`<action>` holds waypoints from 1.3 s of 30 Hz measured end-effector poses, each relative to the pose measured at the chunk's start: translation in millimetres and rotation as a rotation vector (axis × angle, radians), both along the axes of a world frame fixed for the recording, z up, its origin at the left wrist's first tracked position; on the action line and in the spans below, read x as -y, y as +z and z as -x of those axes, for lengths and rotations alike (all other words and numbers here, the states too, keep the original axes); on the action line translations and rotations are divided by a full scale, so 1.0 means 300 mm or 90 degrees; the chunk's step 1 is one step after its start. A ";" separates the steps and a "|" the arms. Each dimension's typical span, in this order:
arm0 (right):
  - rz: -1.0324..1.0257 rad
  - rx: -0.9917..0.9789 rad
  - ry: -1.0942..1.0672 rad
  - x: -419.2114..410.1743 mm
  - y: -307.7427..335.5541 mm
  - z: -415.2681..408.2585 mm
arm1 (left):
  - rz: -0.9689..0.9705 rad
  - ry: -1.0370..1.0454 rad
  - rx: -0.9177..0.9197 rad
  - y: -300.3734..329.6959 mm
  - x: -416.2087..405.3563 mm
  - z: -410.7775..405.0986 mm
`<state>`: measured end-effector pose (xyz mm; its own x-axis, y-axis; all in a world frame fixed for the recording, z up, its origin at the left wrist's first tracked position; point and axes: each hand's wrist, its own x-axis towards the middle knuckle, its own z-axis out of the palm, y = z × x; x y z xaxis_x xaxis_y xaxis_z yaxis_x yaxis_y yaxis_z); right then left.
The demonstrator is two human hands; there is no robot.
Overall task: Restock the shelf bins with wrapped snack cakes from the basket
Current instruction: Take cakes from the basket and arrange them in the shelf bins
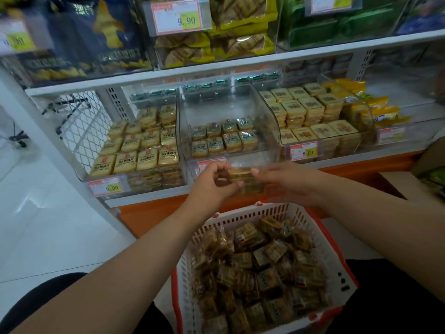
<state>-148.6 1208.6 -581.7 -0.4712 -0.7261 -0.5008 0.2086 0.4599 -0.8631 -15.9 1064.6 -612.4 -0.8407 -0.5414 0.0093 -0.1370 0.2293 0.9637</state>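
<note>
Both hands, left hand [216, 180] and right hand [286, 180], pinch one clear-wrapped golden snack cake [240, 174] above the white slotted plastic basket [322, 239]; yellow price tag [304, 153] reads 8.00.

Left hand [212, 182]: bare, no rings, no glove. Right hand [286, 182]: bare, no rings, no glove. Both forearms bare to frame edge; no sleeves, watch or bracelets visible. Black garment over legs, visible either side of white basket [320, 227], near bottom frame corners.
</note>
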 end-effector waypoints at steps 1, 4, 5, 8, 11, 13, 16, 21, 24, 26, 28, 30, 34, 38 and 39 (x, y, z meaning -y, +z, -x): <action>0.002 0.003 0.012 0.004 0.006 0.012 | 0.043 -0.012 -0.022 0.001 0.005 0.000; 0.069 0.124 -0.011 0.016 0.022 0.043 | 0.259 -0.045 -0.064 0.000 0.006 -0.002; 0.094 0.152 -0.023 0.024 0.024 0.048 | 0.307 -0.046 -0.069 -0.001 0.004 -0.003; 0.124 0.133 -0.018 0.055 0.011 0.034 | 0.345 -0.032 -0.083 -0.008 0.001 -0.008; 0.166 0.073 -0.007 0.076 0.016 0.004 | 0.351 -0.017 -0.060 0.006 0.021 -0.011; 0.193 0.020 -0.009 0.082 0.037 -0.009 | 0.234 0.008 0.011 0.025 0.051 -0.015; 0.215 -0.012 -0.012 0.092 0.049 -0.023 | -0.008 0.084 -0.012 0.059 0.067 -0.027; 0.184 -0.177 0.051 0.131 0.039 -0.060 | -0.110 0.062 0.065 0.133 0.125 -0.077; 0.195 -0.326 0.038 0.160 0.037 -0.107 | 0.033 -0.013 0.140 0.156 0.154 -0.104; 0.231 -0.402 -0.030 0.189 0.028 -0.140 | -0.027 0.016 0.131 0.160 0.183 -0.109; 0.270 -0.457 -0.071 0.234 0.020 -0.173 | -0.090 0.051 0.094 0.176 0.209 -0.121; 0.258 -0.574 -0.025 0.294 0.017 -0.209 | -0.147 0.085 0.050 0.188 0.245 -0.129; 0.211 -0.744 0.051 0.450 0.028 -0.250 | -0.172 0.164 -0.018 0.230 0.323 -0.160; 0.249 -0.758 0.036 0.598 0.060 -0.256 | -0.114 0.228 -0.045 0.260 0.429 -0.183; 0.254 -0.751 0.047 0.635 0.068 -0.251 | -0.100 0.240 -0.044 0.262 0.459 -0.185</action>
